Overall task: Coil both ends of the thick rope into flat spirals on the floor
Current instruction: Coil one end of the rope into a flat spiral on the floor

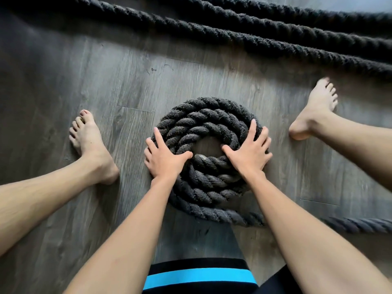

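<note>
On grey plank floor (101, 85) | rope spiral (212, 115) | left grip (164, 161), right grip (249, 152) spread atop

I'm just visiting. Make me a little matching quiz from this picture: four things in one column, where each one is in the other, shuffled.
1 left hand
2 right hand
3 rope spiral
4 straight rope lengths

a stretched along the picture's top
b pressing the spiral's left side
c on the floor under both hands
d pressing the spiral's right side

Pairs: 1-b, 2-d, 3-c, 4-a
</note>
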